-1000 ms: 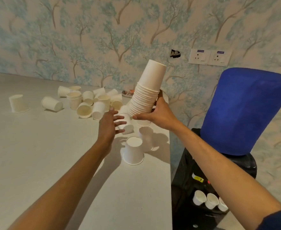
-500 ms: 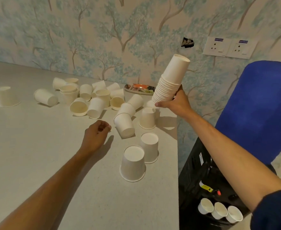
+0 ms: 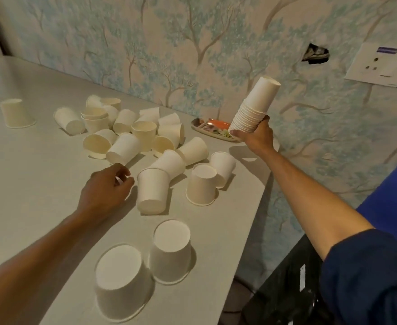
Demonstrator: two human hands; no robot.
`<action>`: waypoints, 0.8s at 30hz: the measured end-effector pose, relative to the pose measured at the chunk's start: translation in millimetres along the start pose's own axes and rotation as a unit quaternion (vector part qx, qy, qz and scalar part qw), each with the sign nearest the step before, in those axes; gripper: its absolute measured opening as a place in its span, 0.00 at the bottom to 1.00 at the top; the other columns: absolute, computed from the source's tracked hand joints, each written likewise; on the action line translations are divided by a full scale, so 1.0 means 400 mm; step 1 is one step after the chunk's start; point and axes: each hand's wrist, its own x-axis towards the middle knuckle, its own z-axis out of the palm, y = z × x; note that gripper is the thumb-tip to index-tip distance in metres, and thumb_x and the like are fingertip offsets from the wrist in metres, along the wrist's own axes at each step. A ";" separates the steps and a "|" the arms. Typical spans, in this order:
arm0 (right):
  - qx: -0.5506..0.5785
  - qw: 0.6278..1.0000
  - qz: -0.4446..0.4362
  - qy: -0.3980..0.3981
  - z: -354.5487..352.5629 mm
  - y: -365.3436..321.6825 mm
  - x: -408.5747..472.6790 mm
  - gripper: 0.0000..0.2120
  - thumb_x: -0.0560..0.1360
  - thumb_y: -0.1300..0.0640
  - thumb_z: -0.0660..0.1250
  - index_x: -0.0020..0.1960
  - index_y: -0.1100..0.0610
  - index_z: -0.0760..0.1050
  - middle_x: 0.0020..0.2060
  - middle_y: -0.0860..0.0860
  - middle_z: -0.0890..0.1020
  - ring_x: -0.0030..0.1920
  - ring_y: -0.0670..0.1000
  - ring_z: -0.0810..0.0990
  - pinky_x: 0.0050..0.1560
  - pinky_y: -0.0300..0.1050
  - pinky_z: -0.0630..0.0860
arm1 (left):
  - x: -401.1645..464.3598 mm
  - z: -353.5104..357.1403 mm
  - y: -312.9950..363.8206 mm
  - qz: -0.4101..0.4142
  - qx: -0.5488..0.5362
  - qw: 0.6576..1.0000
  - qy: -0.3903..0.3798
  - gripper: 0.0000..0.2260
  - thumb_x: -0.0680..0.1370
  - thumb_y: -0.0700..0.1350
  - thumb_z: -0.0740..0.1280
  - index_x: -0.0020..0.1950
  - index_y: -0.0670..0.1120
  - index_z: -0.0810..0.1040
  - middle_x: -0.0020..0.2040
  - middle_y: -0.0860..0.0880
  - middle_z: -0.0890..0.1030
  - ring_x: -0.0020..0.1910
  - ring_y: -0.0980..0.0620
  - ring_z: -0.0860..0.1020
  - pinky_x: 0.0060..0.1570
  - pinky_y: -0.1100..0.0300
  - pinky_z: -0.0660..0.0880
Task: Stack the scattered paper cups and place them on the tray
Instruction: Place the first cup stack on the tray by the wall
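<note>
My right hand (image 3: 257, 137) grips a tilted stack of white paper cups (image 3: 255, 106), held upside down in the air just right of the tray (image 3: 212, 131) at the wall. My left hand (image 3: 105, 188) hovers low over the table with its fingers curled and nothing in them, just left of an upside-down cup (image 3: 151, 190). Several loose cups (image 3: 131, 132) lie scattered beyond it, some on their sides, some upright. Two upside-down cups (image 3: 170, 249) (image 3: 122, 280) stand close to me.
The grey table (image 3: 28, 184) ends at a right edge next to the papered wall. A lone upside-down cup (image 3: 15, 113) stands far left. A blue bottle (image 3: 390, 198) on a dark dispenser (image 3: 286, 289) sits right of the table. Wall sockets (image 3: 378, 66) are above.
My right hand carried the stack rightward and back, toward the tray. My left hand dropped away from the stack, closed its fingers and came down beside the upside-down cup. The camera tilted down.
</note>
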 end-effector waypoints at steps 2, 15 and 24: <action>-0.001 1.000 0.004 -0.006 0.024 0.030 0.056 0.43 0.63 0.46 0.80 0.69 0.57 0.61 0.64 0.54 0.76 0.63 0.58 0.75 0.56 0.49 0.72 | 0.014 0.010 0.002 -0.008 -0.002 1.000 0.002 0.09 0.79 0.46 0.66 0.56 0.45 0.80 0.50 0.46 0.82 0.47 0.44 0.79 0.49 0.51 0.74; -0.033 0.998 0.040 -0.023 0.172 0.117 0.198 0.41 0.58 0.37 0.79 0.62 0.53 0.64 0.56 0.52 0.80 0.53 0.57 0.79 0.46 0.49 0.74 | 0.043 0.027 0.019 -0.015 0.054 0.998 0.008 0.18 0.70 0.57 0.59 0.50 0.50 0.80 0.44 0.50 0.81 0.44 0.48 0.77 0.41 0.56 0.67; -0.026 0.998 0.048 -0.005 0.207 0.103 0.216 0.40 0.58 0.41 0.81 0.60 0.55 0.64 0.55 0.53 0.80 0.56 0.59 0.78 0.53 0.54 0.76 | 0.044 0.027 -0.003 0.004 0.024 1.000 0.011 0.15 0.71 0.54 0.59 0.48 0.50 0.80 0.44 0.51 0.81 0.43 0.50 0.77 0.41 0.56 0.68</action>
